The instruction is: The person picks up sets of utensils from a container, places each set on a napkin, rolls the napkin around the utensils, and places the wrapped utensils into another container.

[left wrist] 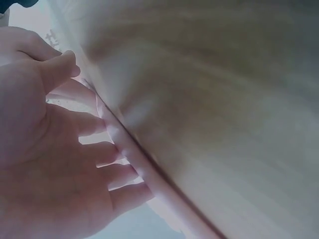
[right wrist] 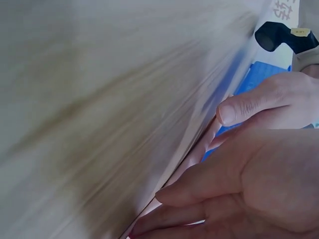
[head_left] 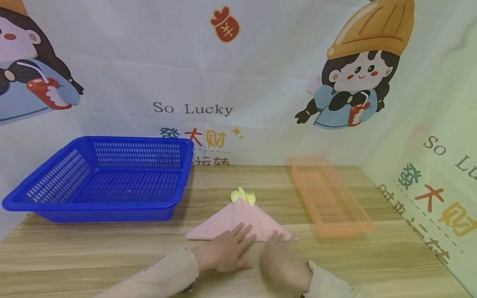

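A pink napkin (head_left: 236, 217), folded into a triangle, lies on the wooden table with its point facing away. From under that point stick out the pale yellow heads of a spoon (head_left: 234, 196), a knife (head_left: 242, 193) and a fork (head_left: 251, 196); their handles are hidden by the cloth. My left hand (head_left: 225, 250) rests its spread, straight fingers on the napkin near the middle of its near edge. Beside it, my right hand (head_left: 281, 263) touches the same edge further right with extended fingers. The left wrist view shows the left fingertips (left wrist: 122, 174) along the napkin's edge.
A large blue plastic basket (head_left: 112, 205) stands at the left, its perforated inside visible. To the right lies a long, shallow orange basket (head_left: 344, 231). A printed cloth (head_left: 261, 82) hangs behind the table (head_left: 387, 265) and continues along its right side.
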